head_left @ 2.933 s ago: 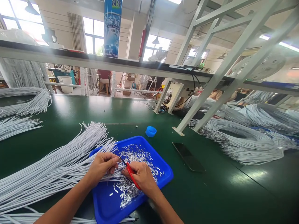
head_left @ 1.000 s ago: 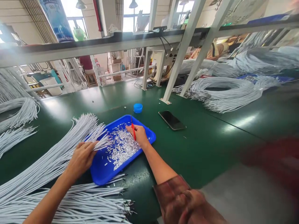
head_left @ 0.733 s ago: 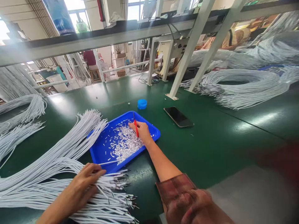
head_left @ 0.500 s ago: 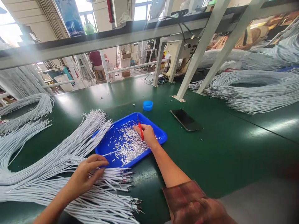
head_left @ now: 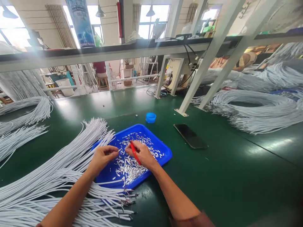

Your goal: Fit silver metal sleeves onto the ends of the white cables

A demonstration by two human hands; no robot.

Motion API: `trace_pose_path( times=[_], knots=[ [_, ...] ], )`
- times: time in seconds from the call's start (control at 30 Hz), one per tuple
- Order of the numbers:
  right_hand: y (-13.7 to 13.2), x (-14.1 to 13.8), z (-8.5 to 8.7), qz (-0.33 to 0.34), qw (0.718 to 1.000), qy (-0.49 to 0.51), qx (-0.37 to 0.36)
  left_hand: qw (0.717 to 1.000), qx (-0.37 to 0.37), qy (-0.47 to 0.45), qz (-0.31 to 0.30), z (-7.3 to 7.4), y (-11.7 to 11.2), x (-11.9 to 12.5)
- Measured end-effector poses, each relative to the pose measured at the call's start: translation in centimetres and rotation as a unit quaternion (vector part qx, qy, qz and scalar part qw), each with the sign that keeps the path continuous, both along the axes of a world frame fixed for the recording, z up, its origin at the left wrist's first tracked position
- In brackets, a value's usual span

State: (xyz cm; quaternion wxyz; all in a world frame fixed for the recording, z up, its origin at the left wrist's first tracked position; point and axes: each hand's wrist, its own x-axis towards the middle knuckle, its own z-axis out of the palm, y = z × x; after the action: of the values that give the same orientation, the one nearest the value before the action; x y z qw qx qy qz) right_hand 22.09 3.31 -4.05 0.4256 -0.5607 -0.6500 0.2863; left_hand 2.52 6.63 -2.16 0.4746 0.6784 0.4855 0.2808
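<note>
My right hand (head_left: pixel 143 156) is closed around a slim red-handled tool (head_left: pixel 135 153) with a thin dark tip; its exact kind is unclear. Thumb and forefinger of that hand meet over the blue tray (head_left: pixel 163 148). Facing it, my left hand (head_left: pixel 104 157) pinches what looks like a white wire's end (head_left: pixel 119 150), a short gap from the right fingertips. Loose in the tray lie many small shiny metal sleeves (head_left: pixel 133 171). Bundles of white wires (head_left: pixel 78 151) spread beside the tray and under my left forearm, a few ends resting over its rim.
Behind the tray stands a blue round lid or cup (head_left: pixel 151 118). A dark phone (head_left: pixel 190 135) lies to its right on the green table (head_left: pixel 227 170). White metal posts (head_left: pixel 196 75) rise at the back, and coiled wire bundles (head_left: pixel 255 110) lie on the right.
My left hand has moved up and right from the wire bundle to over the tray, its fingers now pinched. The right hand has shifted left with the red-handled tool. The view has tilted up.
</note>
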Motion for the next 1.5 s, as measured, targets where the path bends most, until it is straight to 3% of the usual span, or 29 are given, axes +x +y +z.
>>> trace_pose_path(
  times=[0.07, 0.17, 0.5, 0.6, 0.73, 0.87, 0.97, 1.03, 1.13, 1.23, 1.33, 1.4, 1.5],
  knots=[
    [-0.1, -0.5, 0.1, 0.018, 0.999, -0.031, -0.015, 0.990, -0.063, -0.118, 0.041, 0.3, -0.1, -0.4],
    [-0.3, -1.0, 0.0, 0.049, 0.997, -0.057, -0.025, 0.974, -0.098, -0.193, 0.063, 0.6, -0.5, -0.6],
    [-0.7, -1.2, -0.7, 0.096, 0.993, -0.028, -0.055, 0.958, -0.134, -0.251, 0.036, -0.4, -0.5, -0.5],
    [-0.8, -1.4, -0.7, 0.100, 0.992, -0.032, -0.063, 0.973, -0.079, -0.216, 0.028, -0.7, -0.6, -0.6],
    [-0.8, -1.5, -0.7, 0.087, 0.992, -0.069, -0.055, 0.990, 0.061, -0.120, 0.040, -0.4, -1.0, -0.4],
    [-0.7, -1.5, -0.9, 0.079, 0.991, -0.098, -0.043, 0.979, 0.191, -0.030, 0.065, 0.2, -1.6, -0.1],
    [-0.7, -1.6, -1.3, 0.072, 0.992, -0.093, -0.040, 0.972, 0.221, -0.019, 0.076, 0.3, -1.8, 0.1],
    [-0.8, -1.8, -1.5, 0.067, 0.993, -0.089, -0.040, 0.978, 0.189, -0.037, 0.077, 0.0, -1.8, 0.1],
    [-0.8, -2.0, -1.6, 0.065, 0.993, -0.091, -0.047, 0.990, 0.063, -0.117, 0.040, -0.3, -1.6, 0.1],
    [-0.8, -1.9, -1.2, 0.070, 0.992, -0.089, -0.054, 0.981, -0.046, -0.189, 0.007, -0.5, -1.5, 0.1],
    [-0.7, -1.6, -0.6, 0.076, 0.992, -0.074, -0.065, 0.973, -0.070, -0.214, 0.044, -0.5, -1.4, 0.0],
    [-0.7, -1.5, -0.2, 0.070, 0.994, -0.008, -0.087, 0.970, -0.070, -0.221, 0.066, -0.7, -1.2, 0.0],
    [-1.0, -2.0, -0.2, 0.054, 0.972, 0.183, -0.133, 0.975, -0.070, -0.209, 0.027, -0.9, -1.2, 0.1]
  ],
)
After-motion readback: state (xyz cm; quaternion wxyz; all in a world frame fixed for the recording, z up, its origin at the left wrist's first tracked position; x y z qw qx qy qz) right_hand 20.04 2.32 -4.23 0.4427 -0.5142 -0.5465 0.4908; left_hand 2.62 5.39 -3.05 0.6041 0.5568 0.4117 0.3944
